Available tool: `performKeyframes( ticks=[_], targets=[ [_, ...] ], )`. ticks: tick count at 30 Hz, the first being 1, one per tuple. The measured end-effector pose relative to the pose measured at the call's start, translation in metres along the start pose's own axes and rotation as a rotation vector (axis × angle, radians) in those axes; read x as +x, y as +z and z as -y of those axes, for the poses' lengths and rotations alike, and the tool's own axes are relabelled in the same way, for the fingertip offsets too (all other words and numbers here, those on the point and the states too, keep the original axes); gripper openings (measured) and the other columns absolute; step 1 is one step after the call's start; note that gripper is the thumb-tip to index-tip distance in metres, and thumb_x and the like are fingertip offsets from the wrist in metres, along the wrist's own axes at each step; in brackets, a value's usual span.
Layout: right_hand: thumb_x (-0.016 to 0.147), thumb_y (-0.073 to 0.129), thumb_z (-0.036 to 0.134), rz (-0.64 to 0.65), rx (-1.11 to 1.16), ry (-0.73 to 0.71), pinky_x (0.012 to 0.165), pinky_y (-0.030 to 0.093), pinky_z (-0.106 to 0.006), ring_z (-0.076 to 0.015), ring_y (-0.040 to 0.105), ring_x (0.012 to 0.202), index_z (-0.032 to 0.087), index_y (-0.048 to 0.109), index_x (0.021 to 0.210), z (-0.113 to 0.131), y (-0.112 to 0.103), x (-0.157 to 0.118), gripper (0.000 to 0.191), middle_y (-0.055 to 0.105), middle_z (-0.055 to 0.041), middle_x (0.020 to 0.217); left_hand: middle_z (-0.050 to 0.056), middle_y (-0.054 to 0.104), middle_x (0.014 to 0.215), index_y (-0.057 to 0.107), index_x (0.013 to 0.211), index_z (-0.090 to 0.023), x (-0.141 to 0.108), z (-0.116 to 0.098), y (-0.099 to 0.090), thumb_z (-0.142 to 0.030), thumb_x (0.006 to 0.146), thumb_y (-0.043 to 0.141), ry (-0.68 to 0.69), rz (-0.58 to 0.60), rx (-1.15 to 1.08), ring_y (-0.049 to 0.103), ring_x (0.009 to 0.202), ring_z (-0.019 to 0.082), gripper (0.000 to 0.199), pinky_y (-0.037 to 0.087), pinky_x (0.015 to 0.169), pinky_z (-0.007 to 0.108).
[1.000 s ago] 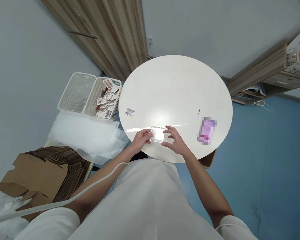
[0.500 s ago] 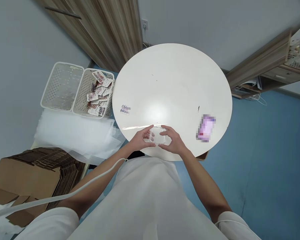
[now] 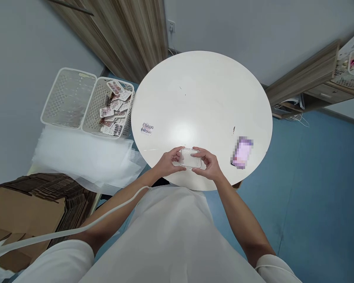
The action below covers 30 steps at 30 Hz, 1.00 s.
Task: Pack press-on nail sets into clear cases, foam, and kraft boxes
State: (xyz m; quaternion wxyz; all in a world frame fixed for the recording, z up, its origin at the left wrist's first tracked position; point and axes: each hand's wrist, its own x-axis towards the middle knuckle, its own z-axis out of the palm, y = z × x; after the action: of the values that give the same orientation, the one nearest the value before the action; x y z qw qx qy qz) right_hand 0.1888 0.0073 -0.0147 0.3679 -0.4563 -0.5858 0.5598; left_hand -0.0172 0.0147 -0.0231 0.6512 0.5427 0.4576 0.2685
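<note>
A small clear plastic box (image 3: 190,158) is held between my two hands over the near edge of the round white table (image 3: 206,94). My left hand (image 3: 171,162) grips its left end, fingers along the far side and thumb on the near side. On the opposite end, my right hand (image 3: 208,164) holds it in the same way, with one finger across its top. Whether anything lies inside the box, I cannot tell. To the left on the table lies a card of press-on nails (image 3: 147,129), apart from both hands.
A blurred pink phone-like object (image 3: 242,152) lies at the table's right. Left of the table stand a white basket of nail cards (image 3: 90,118) and another basket with clear plastic pieces (image 3: 44,106). Translucent sheets (image 3: 85,157) and flattened cardboard boxes (image 3: 26,208) are nearer me. A white cable (image 3: 112,214) crosses my left arm.
Both hands have shifted slightly to the right with the clear box still between them. The camera view has tilted a little. The nail card stays on the table.
</note>
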Motion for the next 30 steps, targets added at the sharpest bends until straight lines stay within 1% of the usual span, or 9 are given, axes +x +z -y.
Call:
performKeyframes(
  ticks=[5, 7, 12, 16, 20, 23, 25, 28, 30],
  targets=[
    [0.061, 0.073, 0.032, 0.028, 0.14, 0.157, 0.09, 0.043, -0.039, -0.0222, 0.053, 0.108, 0.022, 0.056, 0.098, 0.0, 0.001, 0.003, 0.042, 0.05, -0.0106, 0.122, 0.006, 0.055, 0.102, 0.032, 0.132, -0.024, -0.004, 0.005, -0.002, -0.026, 0.061, 0.073, -0.096, 0.045, -0.192, 0.059, 0.085, 0.016, 0.082, 0.05, 0.076, 0.035],
    [0.061, 0.073, 0.035, 0.024, 0.185, 0.209, 0.087, 0.045, -0.038, -0.0209, 0.056, 0.103, 0.023, 0.054, 0.096, -0.002, 0.001, 0.005, 0.041, 0.05, -0.0095, 0.122, 0.006, 0.055, 0.103, 0.029, 0.134, -0.025, -0.006, 0.007, -0.004, -0.028, 0.065, 0.07, -0.156, 0.031, -0.243, 0.059, 0.084, 0.015, 0.079, 0.049, 0.077, 0.036],
    [0.065, 0.069, 0.038, 0.022, 0.166, 0.267, 0.08, 0.047, -0.035, -0.0199, 0.056, 0.099, 0.022, 0.053, 0.1, -0.003, 0.001, 0.009, 0.042, 0.051, -0.0082, 0.119, 0.005, 0.059, 0.091, 0.048, 0.12, -0.019, -0.007, 0.016, -0.009, -0.032, 0.067, 0.067, -0.222, -0.091, -0.206, 0.06, 0.076, 0.013, 0.058, 0.048, 0.077, 0.035],
    [0.074, 0.056, 0.046, -0.104, 0.149, 0.328, 0.079, 0.047, -0.035, -0.0171, 0.058, 0.091, 0.021, 0.056, 0.098, -0.008, 0.005, 0.014, 0.034, 0.057, -0.0054, 0.104, 0.005, 0.061, 0.088, 0.055, 0.11, -0.018, -0.007, 0.025, -0.006, -0.035, 0.066, 0.068, -0.216, -0.122, -0.125, 0.06, 0.073, 0.013, 0.05, 0.049, 0.074, 0.033],
    [0.077, 0.048, 0.051, -0.264, 0.185, 0.384, 0.072, 0.05, -0.031, -0.0149, 0.057, 0.085, 0.019, 0.059, 0.09, -0.02, 0.011, 0.018, 0.036, 0.057, -0.0053, 0.1, 0.005, 0.062, 0.084, 0.059, 0.103, -0.017, -0.008, 0.036, -0.002, -0.034, 0.064, 0.069, -0.193, -0.117, -0.091, 0.059, 0.073, 0.013, 0.044, 0.047, 0.075, 0.032],
    [0.076, 0.048, 0.052, -0.283, 0.173, 0.497, 0.066, 0.048, -0.03, -0.0094, 0.053, 0.063, 0.019, 0.059, 0.094, -0.034, 0.015, 0.019, 0.039, 0.058, -0.0042, 0.094, 0.005, 0.061, 0.085, 0.06, 0.102, -0.017, -0.007, 0.046, 0.002, -0.033, 0.065, 0.068, -0.213, -0.15, -0.078, 0.059, 0.074, 0.013, 0.041, 0.047, 0.075, 0.032],
    [0.075, 0.048, 0.052, -0.284, 0.168, 0.539, 0.065, 0.047, -0.029, -0.008, 0.05, 0.057, 0.019, 0.06, 0.095, -0.044, 0.018, 0.017, 0.04, 0.058, -0.0031, 0.088, 0.004, 0.061, 0.085, 0.06, 0.1, -0.017, -0.004, 0.054, 0.007, -0.03, 0.065, 0.067, -0.255, -0.195, -0.068, 0.058, 0.071, 0.012, 0.038, 0.047, 0.074, 0.031],
    [0.076, 0.046, 0.05, -0.31, 0.149, 0.543, 0.066, 0.046, -0.028, -0.0096, 0.05, 0.061, 0.02, 0.058, 0.102, -0.057, 0.021, 0.013, 0.041, 0.057, -0.002, 0.083, 0.004, 0.061, 0.085, 0.061, 0.096, -0.016, 0.003, 0.063, 0.016, -0.025, 0.062, 0.067, -0.313, -0.258, -0.074, 0.057, 0.066, 0.011, 0.035, 0.047, 0.071, 0.03],
    [0.078, 0.045, 0.047, -0.336, 0.12, 0.555, 0.07, 0.046, -0.028, -0.011, 0.053, 0.068, 0.02, 0.052, 0.113, -0.064, 0.023, 0.007, 0.046, 0.057, -0.0029, 0.09, 0.004, 0.061, 0.084, 0.061, 0.096, -0.016, 0.007, 0.068, 0.021, -0.024, 0.061, 0.067, -0.332, -0.288, -0.086, 0.057, 0.065, 0.011, 0.036, 0.047, 0.069, 0.03]
  ],
)
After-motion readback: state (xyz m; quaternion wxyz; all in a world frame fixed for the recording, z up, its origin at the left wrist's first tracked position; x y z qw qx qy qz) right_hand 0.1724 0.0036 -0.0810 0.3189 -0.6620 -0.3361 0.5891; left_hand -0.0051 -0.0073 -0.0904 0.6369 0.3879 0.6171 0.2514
